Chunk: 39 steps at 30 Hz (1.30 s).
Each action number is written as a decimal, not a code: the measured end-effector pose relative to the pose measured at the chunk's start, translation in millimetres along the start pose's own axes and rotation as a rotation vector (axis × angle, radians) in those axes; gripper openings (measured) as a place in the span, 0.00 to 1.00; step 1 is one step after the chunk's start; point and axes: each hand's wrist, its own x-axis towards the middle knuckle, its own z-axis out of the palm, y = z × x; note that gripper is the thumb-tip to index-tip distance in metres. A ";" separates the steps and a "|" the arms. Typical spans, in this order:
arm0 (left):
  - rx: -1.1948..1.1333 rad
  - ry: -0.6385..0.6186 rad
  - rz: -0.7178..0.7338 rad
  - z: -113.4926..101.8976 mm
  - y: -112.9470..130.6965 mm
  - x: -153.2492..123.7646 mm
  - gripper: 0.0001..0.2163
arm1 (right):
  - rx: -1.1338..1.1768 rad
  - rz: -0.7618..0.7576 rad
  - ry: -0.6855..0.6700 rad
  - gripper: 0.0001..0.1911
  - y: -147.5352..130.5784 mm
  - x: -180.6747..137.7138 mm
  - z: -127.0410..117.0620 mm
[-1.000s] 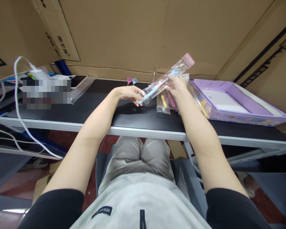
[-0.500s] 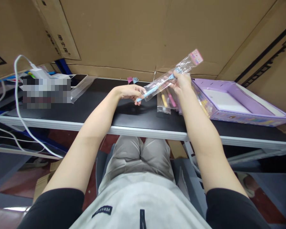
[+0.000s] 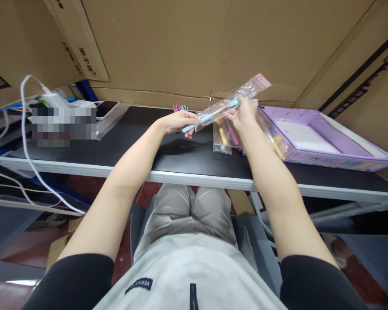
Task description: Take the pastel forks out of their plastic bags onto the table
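Note:
A light-blue stick [image 3: 206, 119] with a claw-shaped head, like a back scratcher, lies slantwise inside a long clear plastic bag [image 3: 247, 88] with a pink header. Its handle end pokes out of the bag's lower left opening. My left hand [image 3: 178, 122] is closed on the bag's open end, beside the bare handle. Near the head, my right hand [image 3: 245, 113] grips the stick through the plastic. Below my right hand, bagged yellow and pink sticks [image 3: 223, 137] rest on the black tabletop [image 3: 187, 157], partly covered by my forearm.
A purple open box [image 3: 336, 160] stands on the right. Pink and blue claw heads [image 3: 180, 107] show at the back edge behind my left hand. To the left are a white cable [image 3: 23, 125], a white charger [image 3: 56, 100] and a blurred-out patch. Cardboard [image 3: 168, 47] walls the back.
More of the blue handle now sticks out of the bag on the left. The bag's header end has dropped slightly, and my right hand has shifted a little.

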 end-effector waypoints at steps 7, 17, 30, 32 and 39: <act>-0.032 0.103 0.067 1.5 1.5 2.1 0.12 | 0.013 0.052 -0.082 0.13 5.2 -5.8 3.3; -0.090 0.163 0.118 -1.1 -2.0 6.7 0.13 | -0.079 0.006 -0.065 0.12 -3.8 -29.2 12.8; -0.074 0.166 0.105 1.9 3.1 3.1 0.12 | -0.040 -0.038 0.010 0.11 5.2 -0.8 1.7; -0.067 0.165 0.090 3.5 5.0 2.1 0.11 | -0.025 -0.038 0.018 0.10 8.7 5.7 -0.5; -0.071 0.153 0.089 5.5 7.4 0.7 0.12 | 0.008 -0.004 0.084 0.12 3.5 -5.3 5.1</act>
